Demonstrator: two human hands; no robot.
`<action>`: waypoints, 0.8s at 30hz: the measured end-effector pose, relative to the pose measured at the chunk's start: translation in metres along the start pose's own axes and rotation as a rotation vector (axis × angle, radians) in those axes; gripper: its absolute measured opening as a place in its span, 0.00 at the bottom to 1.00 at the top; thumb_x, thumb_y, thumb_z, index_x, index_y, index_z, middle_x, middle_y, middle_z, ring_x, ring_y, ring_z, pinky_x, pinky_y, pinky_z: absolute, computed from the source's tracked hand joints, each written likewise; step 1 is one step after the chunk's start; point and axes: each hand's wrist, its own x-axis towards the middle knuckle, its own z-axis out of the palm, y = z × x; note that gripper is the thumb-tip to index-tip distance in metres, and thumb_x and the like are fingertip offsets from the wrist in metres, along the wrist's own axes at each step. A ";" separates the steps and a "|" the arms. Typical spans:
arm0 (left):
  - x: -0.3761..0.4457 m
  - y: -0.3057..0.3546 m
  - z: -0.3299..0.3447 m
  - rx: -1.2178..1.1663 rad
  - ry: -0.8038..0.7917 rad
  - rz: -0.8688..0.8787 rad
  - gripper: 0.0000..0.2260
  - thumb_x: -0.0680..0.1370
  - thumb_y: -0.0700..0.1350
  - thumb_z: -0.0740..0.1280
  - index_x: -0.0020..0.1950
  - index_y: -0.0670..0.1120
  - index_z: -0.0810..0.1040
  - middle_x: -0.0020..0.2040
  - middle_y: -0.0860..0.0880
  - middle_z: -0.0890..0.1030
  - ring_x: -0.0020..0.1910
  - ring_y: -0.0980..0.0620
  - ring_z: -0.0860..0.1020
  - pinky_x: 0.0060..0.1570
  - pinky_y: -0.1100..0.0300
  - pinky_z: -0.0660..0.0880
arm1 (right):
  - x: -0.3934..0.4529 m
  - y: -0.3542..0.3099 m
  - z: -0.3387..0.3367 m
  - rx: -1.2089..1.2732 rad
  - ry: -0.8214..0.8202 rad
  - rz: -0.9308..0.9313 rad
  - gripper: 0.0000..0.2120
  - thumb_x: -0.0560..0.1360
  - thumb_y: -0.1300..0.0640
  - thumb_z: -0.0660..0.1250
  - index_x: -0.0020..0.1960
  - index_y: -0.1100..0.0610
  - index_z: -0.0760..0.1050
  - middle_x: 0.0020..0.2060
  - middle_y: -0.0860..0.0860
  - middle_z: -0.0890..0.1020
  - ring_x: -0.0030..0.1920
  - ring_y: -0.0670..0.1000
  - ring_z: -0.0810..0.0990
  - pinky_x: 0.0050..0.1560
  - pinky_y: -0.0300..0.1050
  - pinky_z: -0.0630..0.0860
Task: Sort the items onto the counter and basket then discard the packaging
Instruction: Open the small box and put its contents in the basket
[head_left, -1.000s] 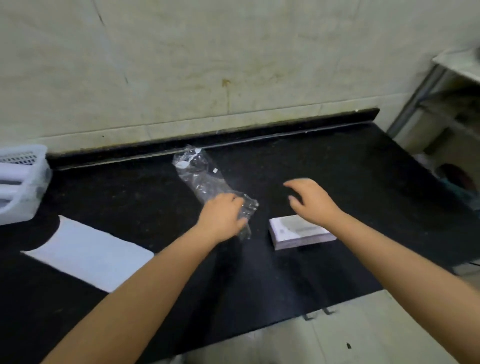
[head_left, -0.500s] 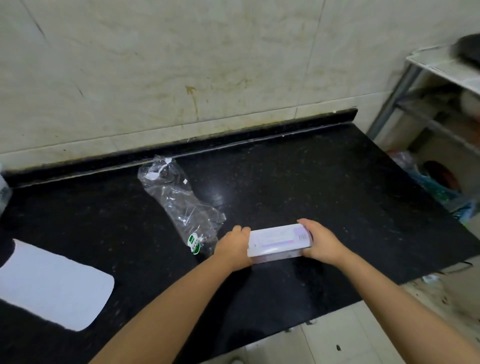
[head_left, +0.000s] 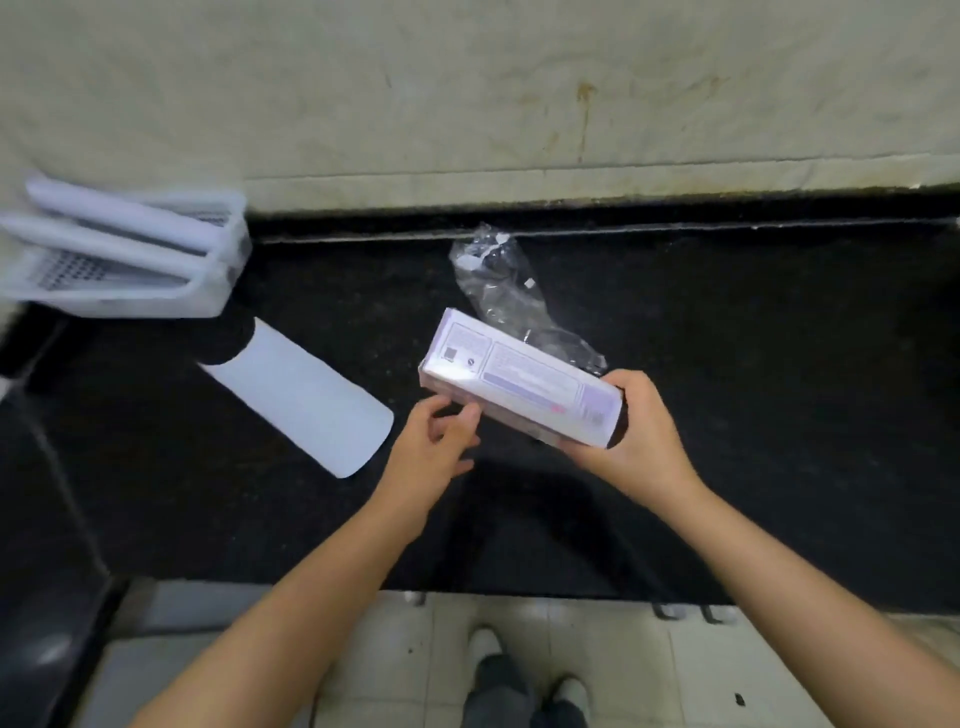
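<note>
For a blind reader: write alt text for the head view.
Two hands hold a white box above a black counter; the right hand grips one end, the left hand touches its lower edge. Behind lie a clear plastic bag and a white basket.

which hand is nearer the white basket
Left. The left hand is below and to the right of the white basket, nearer to it; the right hand, gripping the box, is further right.

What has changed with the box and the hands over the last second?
The box was lying on the counter; now the right hand grips it, lifted and tilted, while the left hand touches its lower edge. The plastic wrapper stayed put.
</note>
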 end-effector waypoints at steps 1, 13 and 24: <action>-0.004 -0.002 -0.015 -0.094 0.023 -0.030 0.22 0.78 0.49 0.62 0.70 0.45 0.63 0.51 0.51 0.76 0.51 0.54 0.77 0.46 0.61 0.76 | 0.001 -0.009 0.024 0.012 -0.034 -0.033 0.24 0.59 0.60 0.78 0.40 0.46 0.63 0.41 0.44 0.70 0.39 0.39 0.72 0.36 0.24 0.70; -0.003 -0.035 -0.274 0.080 0.328 -0.057 0.26 0.70 0.40 0.73 0.65 0.45 0.68 0.63 0.43 0.77 0.54 0.52 0.76 0.48 0.62 0.74 | 0.030 -0.107 0.240 -0.077 -0.683 -0.206 0.24 0.75 0.55 0.64 0.70 0.56 0.62 0.62 0.50 0.72 0.62 0.48 0.71 0.61 0.38 0.66; 0.040 -0.058 -0.440 0.543 -0.207 -0.059 0.18 0.68 0.45 0.75 0.52 0.54 0.70 0.53 0.57 0.73 0.57 0.57 0.72 0.50 0.68 0.69 | 0.056 -0.208 0.376 -0.119 -1.008 -0.101 0.31 0.70 0.60 0.72 0.69 0.54 0.63 0.49 0.43 0.72 0.51 0.45 0.74 0.54 0.37 0.74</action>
